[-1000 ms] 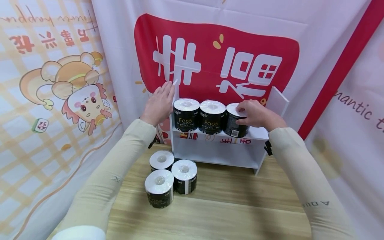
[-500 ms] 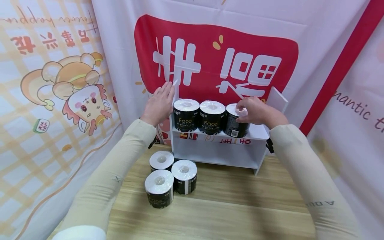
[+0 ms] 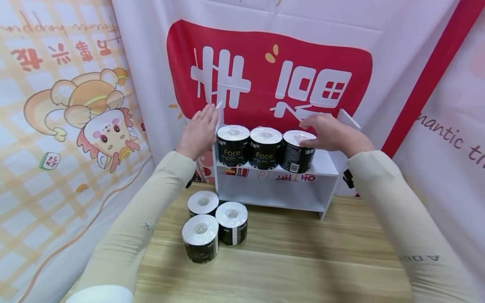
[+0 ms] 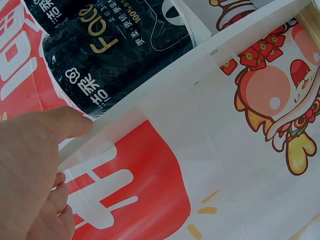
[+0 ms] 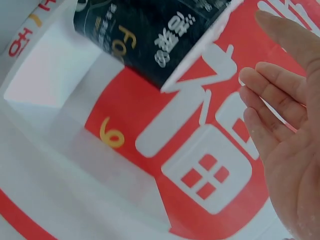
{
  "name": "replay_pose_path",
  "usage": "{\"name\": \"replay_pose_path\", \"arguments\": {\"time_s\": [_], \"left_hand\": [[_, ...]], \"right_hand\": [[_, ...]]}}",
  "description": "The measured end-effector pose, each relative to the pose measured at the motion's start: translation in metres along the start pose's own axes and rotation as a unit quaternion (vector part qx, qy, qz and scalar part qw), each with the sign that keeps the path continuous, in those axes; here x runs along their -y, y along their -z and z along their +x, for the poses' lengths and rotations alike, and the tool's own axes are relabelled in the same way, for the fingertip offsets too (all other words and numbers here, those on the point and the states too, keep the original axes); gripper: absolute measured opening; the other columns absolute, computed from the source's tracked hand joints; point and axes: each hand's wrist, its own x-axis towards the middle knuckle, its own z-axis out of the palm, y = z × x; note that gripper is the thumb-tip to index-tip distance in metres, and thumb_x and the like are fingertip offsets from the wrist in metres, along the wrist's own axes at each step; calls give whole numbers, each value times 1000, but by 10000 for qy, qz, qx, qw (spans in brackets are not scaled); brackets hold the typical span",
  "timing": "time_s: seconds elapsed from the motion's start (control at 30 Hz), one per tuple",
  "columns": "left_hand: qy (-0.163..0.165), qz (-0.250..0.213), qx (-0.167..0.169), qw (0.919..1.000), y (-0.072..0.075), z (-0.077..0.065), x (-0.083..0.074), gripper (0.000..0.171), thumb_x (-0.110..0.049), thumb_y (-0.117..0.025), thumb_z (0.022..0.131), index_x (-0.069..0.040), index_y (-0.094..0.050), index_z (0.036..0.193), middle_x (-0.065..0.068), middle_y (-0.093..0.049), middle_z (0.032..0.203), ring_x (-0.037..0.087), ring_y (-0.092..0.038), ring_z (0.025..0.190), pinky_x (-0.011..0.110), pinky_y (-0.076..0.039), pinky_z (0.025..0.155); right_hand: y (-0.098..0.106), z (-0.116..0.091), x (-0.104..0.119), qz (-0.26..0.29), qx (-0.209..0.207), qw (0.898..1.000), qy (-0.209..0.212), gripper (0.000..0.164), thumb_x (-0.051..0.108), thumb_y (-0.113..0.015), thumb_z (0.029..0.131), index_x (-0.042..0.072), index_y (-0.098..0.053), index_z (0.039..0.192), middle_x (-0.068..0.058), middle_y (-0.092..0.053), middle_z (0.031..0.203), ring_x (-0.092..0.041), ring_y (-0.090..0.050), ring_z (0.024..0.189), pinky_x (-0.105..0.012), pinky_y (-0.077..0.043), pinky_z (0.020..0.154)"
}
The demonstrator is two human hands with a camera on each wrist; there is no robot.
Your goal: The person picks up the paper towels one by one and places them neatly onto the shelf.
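Observation:
A small white shelf unit [image 3: 274,193] stands on the wooden table. Three toilet rolls in black "Face" wrappers are lined up on its upper board: a left roll [image 3: 232,152], a middle roll [image 3: 265,154] and a right roll [image 3: 295,157]. My left hand [image 3: 198,132] pinches the upright left side panel [image 4: 145,100], thumb on one side and fingers curled on the other. Over the right roll, my right hand [image 3: 329,132] hovers with relaxed fingers. The right wrist view shows this palm [image 5: 292,155] holding nothing, apart from the wrapped roll [image 5: 145,35].
Three more wrapped rolls [image 3: 201,240] stand grouped on the table [image 3: 288,269], in front of the shelf's left end. A printed cloth [image 3: 303,25] hangs close behind the shelf. The right side panel [image 3: 346,120] rises beside my right hand.
My right hand has let go of the right toilet roll and lifted up and to the right. The left hand stays at the side panel.

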Motion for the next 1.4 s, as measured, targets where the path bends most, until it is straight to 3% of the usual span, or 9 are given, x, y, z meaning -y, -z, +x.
{"name": "replay_pose_path", "arguments": {"time_s": [0.37, 0.53, 0.77, 1.0, 1.4], "left_hand": [[41, -84, -31, 10000, -1, -4, 1, 88, -17, -79, 93, 3, -30, 163, 22, -30, 172, 39, -29, 162, 46, -34, 129], [46, -102, -65, 9999, -2, -4, 0, 87, -16, -80, 92, 2, -32, 163, 22, -30, 172, 39, -29, 161, 47, -33, 129], [11, -112, -64, 9999, -4, -3, -3, 86, -16, -78, 94, 3, -30, 163, 22, -29, 172, 39, -29, 162, 47, -33, 129], [9, -262, -40, 9996, -3, -1, -6, 87, -16, -78, 94, 3, -30, 163, 23, -28, 173, 39, -27, 162, 47, -31, 130], [-12, -173, -56, 9998, 0, -3, -8, 86, -13, -78, 94, 5, -29, 163, 24, -29, 172, 40, -28, 162, 49, -33, 129]], "right_hand": [[20, -27, -13, -323, -8, 9991, -287, 88, 36, -81, 92, 11, -37, 164, -26, -38, 164, -52, -37, 147, -66, -58, 99], [20, -40, -24, -578, -78, 9982, -141, 97, 32, -81, 92, 9, -26, 168, -27, -32, 167, -52, -34, 150, -65, -58, 99], [15, -57, -42, -1100, -97, 9938, -163, 109, 41, -79, 93, 9, -9, 170, -25, -14, 175, -51, -16, 159, -67, -57, 98], [6, -71, -61, -1376, -231, 9900, -216, 110, 51, -71, 96, 8, -2, 170, -25, -6, 177, -51, -11, 161, -73, -44, 111], [-15, -91, -88, -1203, -265, 9910, -519, 114, 61, -65, 96, 10, 5, 170, -25, 1, 177, -51, -6, 162, -76, -39, 113]]}}
